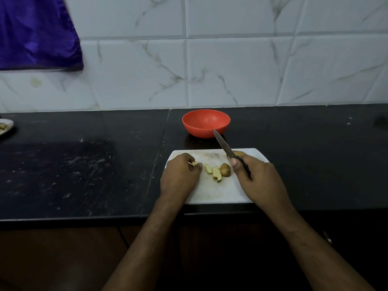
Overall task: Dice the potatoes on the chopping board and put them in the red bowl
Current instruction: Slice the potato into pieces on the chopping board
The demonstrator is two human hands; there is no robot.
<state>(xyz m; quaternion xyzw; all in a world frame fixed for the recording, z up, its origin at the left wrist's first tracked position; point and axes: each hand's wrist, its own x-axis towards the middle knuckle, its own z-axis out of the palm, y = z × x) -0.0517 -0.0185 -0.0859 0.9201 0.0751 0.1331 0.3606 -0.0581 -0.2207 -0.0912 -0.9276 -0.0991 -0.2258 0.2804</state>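
Both my hands are working over the chopping board (214, 192): my left hand (180, 177) is pinching a potato slice (194, 163) at its fingertips, and my right hand (260, 179) is gripping the knife (225, 148) by its dark handle, blade pointing up and away toward the red bowl (205, 122). My right hand is hiding part of another potato (238, 153) behind the blade. Three cut pieces (217, 173) are lying in a row between my hands. I am seeing nothing in the bowl. A plate (5, 126) is getting cut off at the left edge.
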